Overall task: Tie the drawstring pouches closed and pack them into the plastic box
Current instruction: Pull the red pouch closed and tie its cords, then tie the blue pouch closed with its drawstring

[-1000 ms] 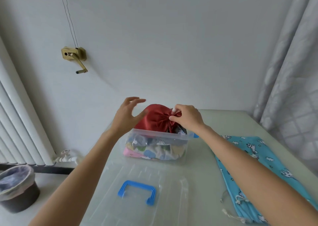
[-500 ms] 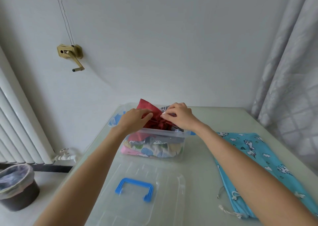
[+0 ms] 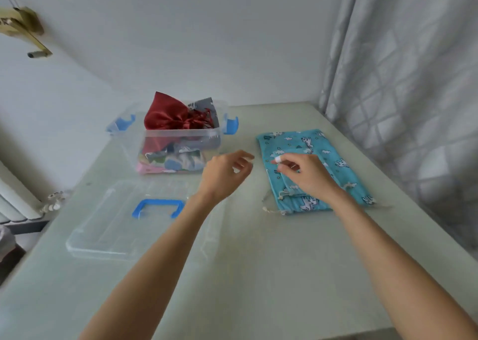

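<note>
A pale green table (image 3: 258,275) stands against a white wall, with a grey patterned curtain (image 3: 403,81) at its right side. At the far left, a brass crank fitting (image 3: 23,29) is fixed to the wall. On the table's near left lies the clear box lid (image 3: 124,225) with its blue handle (image 3: 157,207) up. Behind it stands the clear plastic box (image 3: 178,145) with blue latches, holding patterned pouches, a red satin pouch (image 3: 170,117) bulging above its rim. The left hand (image 3: 225,174) hovers over bare table with fingers loosely curled, holding nothing. The right hand (image 3: 307,174), fingers bent, is over the blue cloud-print pouches (image 3: 315,169) lying flat; whether it pinches the fabric cannot be told
</note>
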